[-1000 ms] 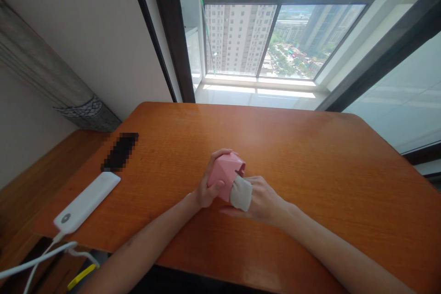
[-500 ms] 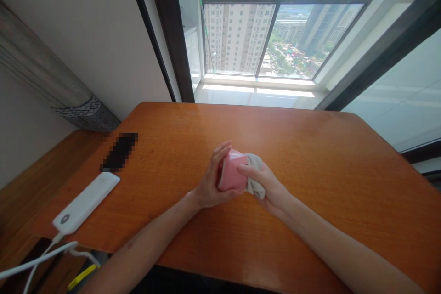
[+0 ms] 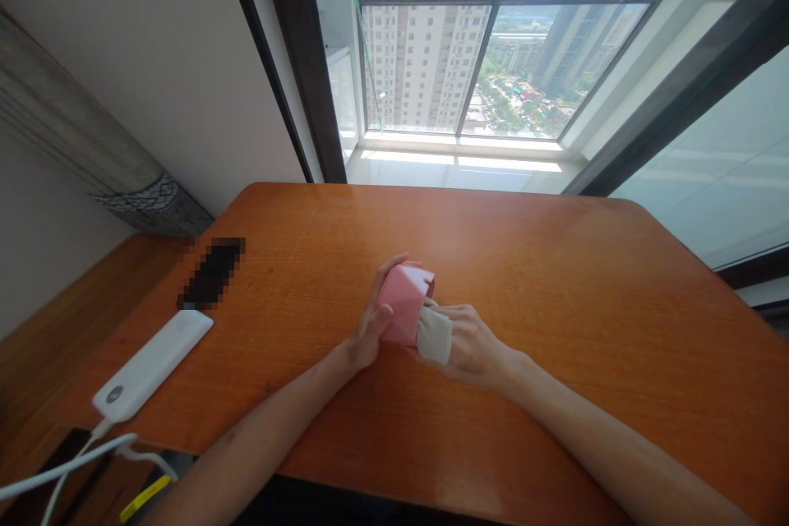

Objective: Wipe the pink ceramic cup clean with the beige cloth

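Above the table's middle I hold a pink, faceted, cup-like container (image 3: 402, 304), tilted so that its rim faces right. My left hand (image 3: 368, 329) is closed round its left side, the thumb across the near face. A light grey cloth (image 3: 435, 337) is bunched in my right hand (image 3: 479, 347) at the container's rim. Some of the cloth lies at the opening; how far it reaches inside is hidden. The right fingertips are partly out of sight behind the cloth and the container.
On the left of the brown wooden table (image 3: 555, 288) lies a white power bank (image 3: 151, 366) with a white cable (image 3: 67, 467) plugged in. Behind it is a dark, pixelated object (image 3: 213, 273). A window (image 3: 456, 74) stands beyond the table, and a curtain (image 3: 111, 123) hangs at left.
The container has turned in my left hand, and its rim now shows on the right. My right hand has shifted from gripping its side, cloth included, to the opening, back of the hand up.
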`<state>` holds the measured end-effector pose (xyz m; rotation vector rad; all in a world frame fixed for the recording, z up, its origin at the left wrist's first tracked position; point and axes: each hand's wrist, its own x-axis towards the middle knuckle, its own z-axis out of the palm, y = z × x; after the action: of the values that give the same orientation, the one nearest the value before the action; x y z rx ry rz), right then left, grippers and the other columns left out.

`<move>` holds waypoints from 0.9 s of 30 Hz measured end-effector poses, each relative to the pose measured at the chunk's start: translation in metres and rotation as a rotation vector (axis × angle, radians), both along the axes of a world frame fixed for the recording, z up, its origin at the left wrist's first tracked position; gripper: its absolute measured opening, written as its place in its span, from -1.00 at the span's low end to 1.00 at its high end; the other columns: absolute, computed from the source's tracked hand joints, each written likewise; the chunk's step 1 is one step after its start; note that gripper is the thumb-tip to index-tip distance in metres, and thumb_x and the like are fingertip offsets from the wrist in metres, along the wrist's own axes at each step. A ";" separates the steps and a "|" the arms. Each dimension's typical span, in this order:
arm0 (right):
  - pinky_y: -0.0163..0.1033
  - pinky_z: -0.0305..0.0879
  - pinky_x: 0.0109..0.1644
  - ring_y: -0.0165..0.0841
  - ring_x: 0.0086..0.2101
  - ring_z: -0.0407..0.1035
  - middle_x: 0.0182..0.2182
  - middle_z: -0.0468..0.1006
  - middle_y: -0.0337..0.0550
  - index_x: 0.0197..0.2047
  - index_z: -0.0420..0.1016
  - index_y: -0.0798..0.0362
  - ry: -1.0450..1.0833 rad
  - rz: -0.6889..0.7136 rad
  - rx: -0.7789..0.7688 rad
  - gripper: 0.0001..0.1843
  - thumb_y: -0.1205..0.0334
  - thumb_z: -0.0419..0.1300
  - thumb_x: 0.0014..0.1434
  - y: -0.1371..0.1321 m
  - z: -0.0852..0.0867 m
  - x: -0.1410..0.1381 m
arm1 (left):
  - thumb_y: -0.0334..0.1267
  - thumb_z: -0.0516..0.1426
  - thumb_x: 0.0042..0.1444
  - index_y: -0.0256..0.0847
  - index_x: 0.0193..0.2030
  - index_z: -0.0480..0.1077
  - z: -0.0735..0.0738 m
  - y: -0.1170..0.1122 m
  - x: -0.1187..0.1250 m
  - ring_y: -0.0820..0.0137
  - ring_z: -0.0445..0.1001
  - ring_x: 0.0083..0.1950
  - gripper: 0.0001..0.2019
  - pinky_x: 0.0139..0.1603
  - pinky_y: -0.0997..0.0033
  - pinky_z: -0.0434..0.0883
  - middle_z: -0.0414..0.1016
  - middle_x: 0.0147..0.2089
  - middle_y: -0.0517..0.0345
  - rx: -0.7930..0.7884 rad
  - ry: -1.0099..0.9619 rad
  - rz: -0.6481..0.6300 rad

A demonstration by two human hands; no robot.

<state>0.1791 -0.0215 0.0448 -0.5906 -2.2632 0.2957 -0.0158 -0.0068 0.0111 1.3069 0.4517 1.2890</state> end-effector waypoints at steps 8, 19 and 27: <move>-0.29 0.40 -0.33 -0.34 -0.38 0.45 -0.30 0.65 -0.16 -0.08 0.65 0.04 0.695 -0.227 -1.265 -0.43 -0.18 0.60 0.02 -0.008 0.035 -0.014 | 0.36 0.33 0.15 0.11 0.67 -0.06 -0.006 0.008 -0.007 -0.17 0.06 0.64 0.09 0.60 -0.28 0.15 -0.08 0.70 -0.12 0.337 0.226 0.081; -0.23 0.29 -0.34 -0.35 -0.45 0.33 -0.46 0.49 -0.20 -0.38 0.47 0.01 -0.073 -0.001 0.027 -0.71 0.24 0.22 0.44 -0.003 0.004 0.000 | 0.26 0.27 0.25 -0.05 0.52 0.21 0.004 0.001 -0.001 0.01 0.53 0.30 -0.18 0.34 -0.01 0.48 0.43 0.40 -0.12 0.056 -0.003 0.030; -0.29 0.23 -0.43 -0.41 -0.50 0.29 -0.50 0.48 -0.29 -0.35 0.52 0.01 0.231 -0.120 -0.495 -0.75 0.11 0.45 0.26 -0.006 0.020 -0.002 | 0.43 0.21 0.23 0.05 0.68 -0.11 0.000 0.000 -0.003 -0.17 0.19 0.61 0.05 0.62 -0.24 0.18 -0.01 0.70 -0.15 0.099 0.046 -0.022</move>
<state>0.1768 -0.0272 0.0650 -0.8913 -1.9243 0.8319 -0.0190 -0.0067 0.0107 1.4234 0.4086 1.2782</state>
